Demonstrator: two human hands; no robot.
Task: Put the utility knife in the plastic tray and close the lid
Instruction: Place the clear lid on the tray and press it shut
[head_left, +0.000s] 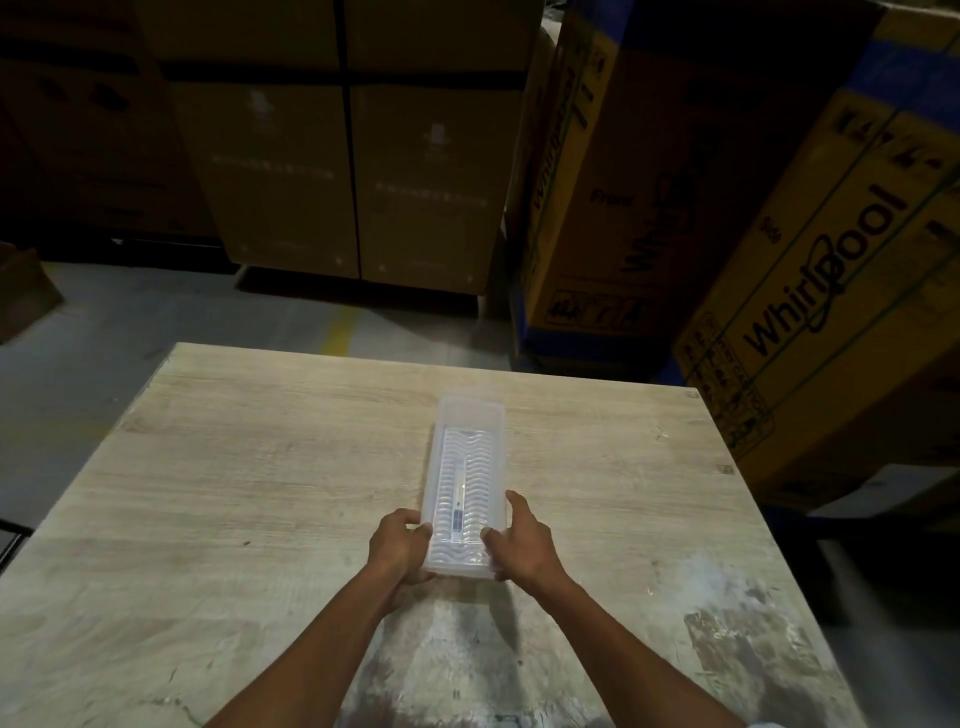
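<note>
A long translucent plastic tray (470, 415) lies lengthwise on the wooden table (260, 467), its near end between my hands. Its clear lid, ribbed with a wavy pattern, lies on top of it. Through the lid a slim white utility knife (458, 504) with a dark blue part shows, lying along the tray. My left hand (397, 543) grips the near left corner with the thumb on the lid. My right hand (522, 538) grips the near right side, thumb on the lid too.
Tall cardboard boxes stand on the floor beyond the table, brown ones (353, 171) at the back and yellow Whirlpool ones (810, 291) at the right. The table's near right surface is worn and whitish (727, 634).
</note>
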